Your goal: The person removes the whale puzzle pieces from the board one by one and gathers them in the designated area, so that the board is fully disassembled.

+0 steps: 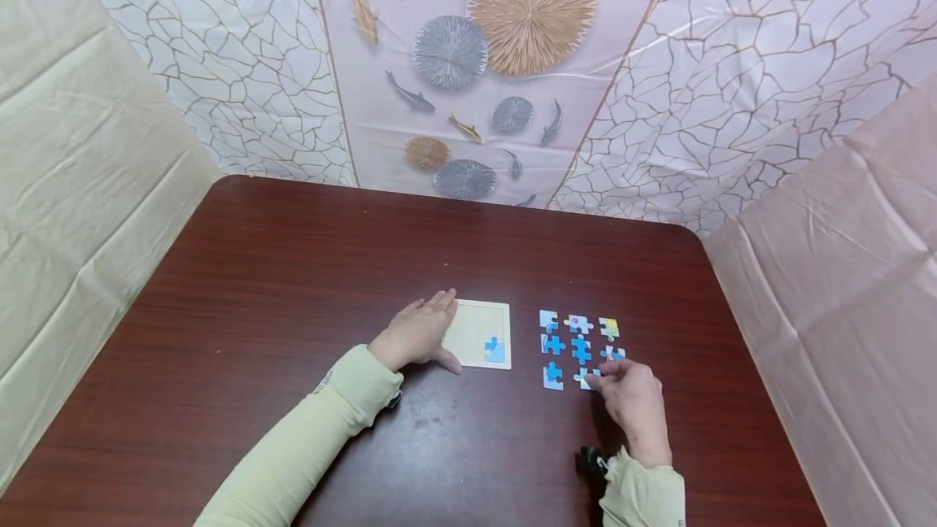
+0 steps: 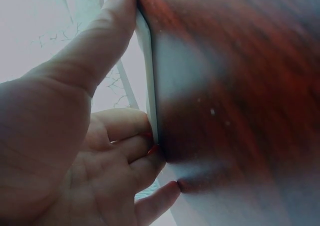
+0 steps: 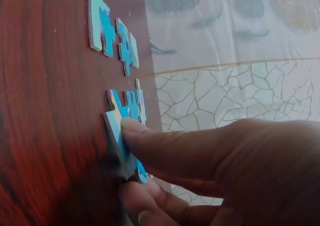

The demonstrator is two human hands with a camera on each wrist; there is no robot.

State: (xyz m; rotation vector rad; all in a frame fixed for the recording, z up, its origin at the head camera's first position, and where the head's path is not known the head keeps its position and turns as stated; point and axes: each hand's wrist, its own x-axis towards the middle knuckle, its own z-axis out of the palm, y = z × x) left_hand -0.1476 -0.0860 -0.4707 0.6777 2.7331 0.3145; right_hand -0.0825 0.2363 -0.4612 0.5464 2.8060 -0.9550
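A pale wooden puzzle tray lies flat on the table, with one blue puzzle piece in its near right corner. My left hand rests against the tray, fingers extended along its left side and thumb spread to the near edge. In the left wrist view, the fingers touch the tray's rim and the table. Over the near row of loose pieces, my right hand pinches a puzzle piece, blue and white. Its thumb lies on the printed face, and the other fingers curl at the piece's near edge.
Several loose puzzle pieces lie in rough rows to the right of the tray, printed sides up. The dark red-brown table has rounded far corners. Patterned cloth hangs behind it, with plain cloth at both sides.
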